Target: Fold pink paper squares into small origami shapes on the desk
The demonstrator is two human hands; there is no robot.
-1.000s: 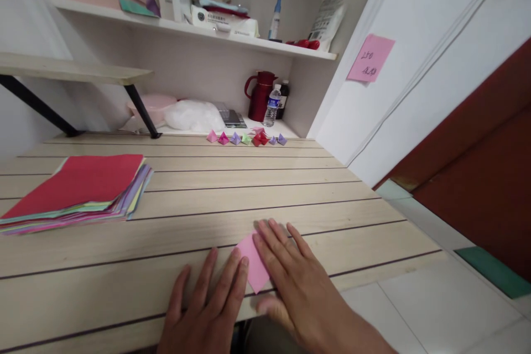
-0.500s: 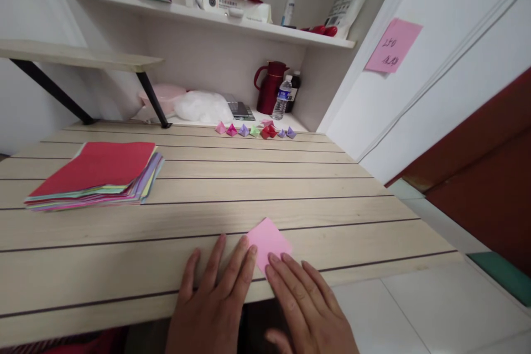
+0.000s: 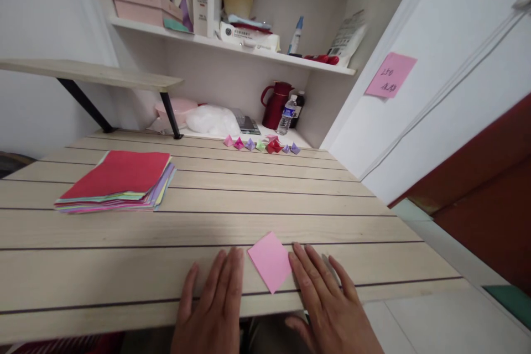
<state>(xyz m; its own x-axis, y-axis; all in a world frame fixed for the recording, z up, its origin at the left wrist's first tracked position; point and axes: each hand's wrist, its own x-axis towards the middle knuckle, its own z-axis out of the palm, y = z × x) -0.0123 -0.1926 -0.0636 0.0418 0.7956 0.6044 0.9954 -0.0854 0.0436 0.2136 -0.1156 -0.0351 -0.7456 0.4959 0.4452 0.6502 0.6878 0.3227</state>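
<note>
From my feed, the pink paper [image 3: 270, 261] lies flat on the desk [image 3: 124, 265] near its front edge, turned so that one corner points toward the person. It sits between the two hands, I judge so that either can reach it. The left hand [image 3: 213, 310] rests palm down just left of it, fingers [image 3: 232, 271] straight and close together, holding nothing. The right hand [image 3: 332, 304] lies flat too, fingers slightly spread and empty, the forefinger at the paper's right edge; I cannot tell whether it touches. A stack [image 3: 118, 180] of coloured sheets sits well apart to the left. A row of small folded pieces [image 3: 261, 145] lines the desk's far edge, out of the hands' way.
</note>
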